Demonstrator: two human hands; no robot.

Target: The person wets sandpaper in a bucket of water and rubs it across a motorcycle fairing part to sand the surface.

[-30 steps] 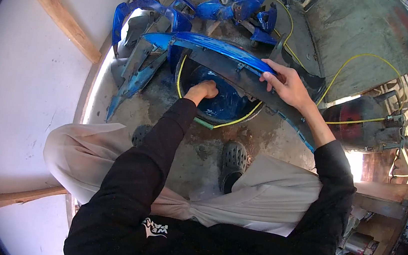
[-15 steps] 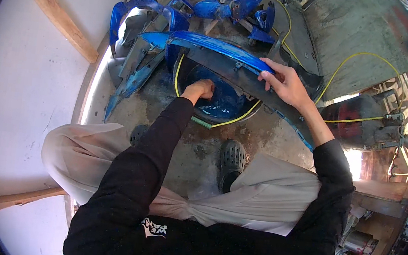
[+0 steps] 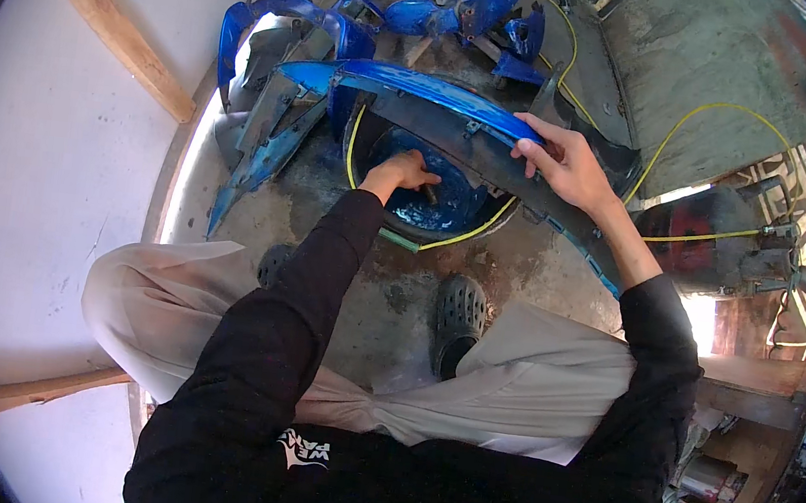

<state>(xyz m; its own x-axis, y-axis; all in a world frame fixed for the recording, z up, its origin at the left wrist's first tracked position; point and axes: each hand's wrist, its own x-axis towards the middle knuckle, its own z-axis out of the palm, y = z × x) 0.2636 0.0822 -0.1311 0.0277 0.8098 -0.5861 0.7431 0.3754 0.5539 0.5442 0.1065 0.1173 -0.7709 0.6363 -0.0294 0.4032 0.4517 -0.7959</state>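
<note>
A long blue panel (image 3: 432, 88) extends across the far side of a dark, round, blue-bottomed basin (image 3: 460, 239). The right hand (image 3: 562, 165) has its fingers clamped on the panel's upper edge. The left hand (image 3: 400, 171) reaches into the basin, fingers bent; whether they grip the small dark piece (image 3: 431, 195) beside them, I cannot tell.

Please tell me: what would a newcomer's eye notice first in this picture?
Probably the long, glossy blue panel, which curves across the upper middle and is held by the right hand. Just below it, a dark basin with a yellow strip along its visible rim sits on the floor; the left hand is inside, with a small dark object at its fingers. Beyond, at the top, more blue parts stand out.
</note>
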